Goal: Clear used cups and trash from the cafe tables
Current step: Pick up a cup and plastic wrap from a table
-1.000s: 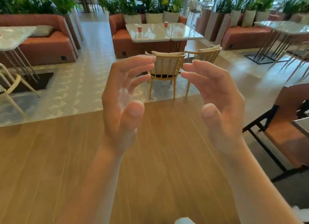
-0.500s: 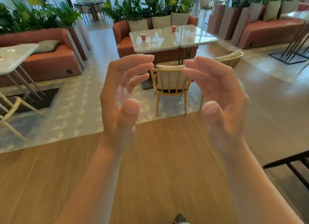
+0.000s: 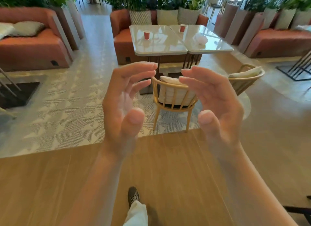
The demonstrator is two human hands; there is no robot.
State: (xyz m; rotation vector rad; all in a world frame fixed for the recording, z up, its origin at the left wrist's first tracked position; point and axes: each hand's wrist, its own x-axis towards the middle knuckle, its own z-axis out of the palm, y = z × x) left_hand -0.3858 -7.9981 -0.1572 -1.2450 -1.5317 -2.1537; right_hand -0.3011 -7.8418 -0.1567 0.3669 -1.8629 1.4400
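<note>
Left hand (image 3: pixel 123 106) and right hand (image 3: pixel 218 104) hover empty, loosely curved. At twelve o'clock, a red paper cup (image 3: pixel 146 35) stands on a glossy white table (image 3: pixel 161 47).

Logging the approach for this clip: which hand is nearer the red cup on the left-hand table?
Left. The left hand is raised almost in line with the cup, well short of the table; the right hand sits off to its right.

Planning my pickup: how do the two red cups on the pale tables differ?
The left red cup stands on the left table, well inside its top; the right red cup stands on the right table, near its far edge. The left red cup sits nearer the camera than the right red cup. Both are upright, red and untouched.
</note>
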